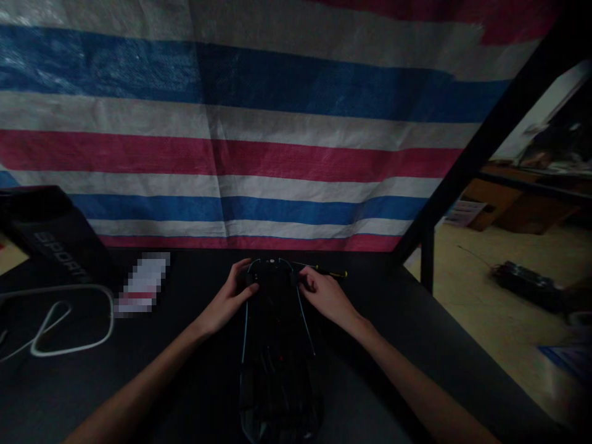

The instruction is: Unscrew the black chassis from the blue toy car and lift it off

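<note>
A long black object with thin light-blue edge lines (277, 345) lies lengthwise on the dark table (393, 320), its far end near the striped tarp. My left hand (231, 296) grips its far-left corner with curled fingers. My right hand (324, 295) grips the far-right corner the same way. A thin tool with a yellow-and-black handle (330, 272) lies just behind my right hand. The scene is dim and the object's details are hard to make out.
A red, white and blue striped tarp (259, 123) hangs behind the table. A black box with lettering (55, 240) and a white cable loop (69, 320) sit at the left, beside a blurred white card (143, 283). A black post (428, 259) marks the table's right edge.
</note>
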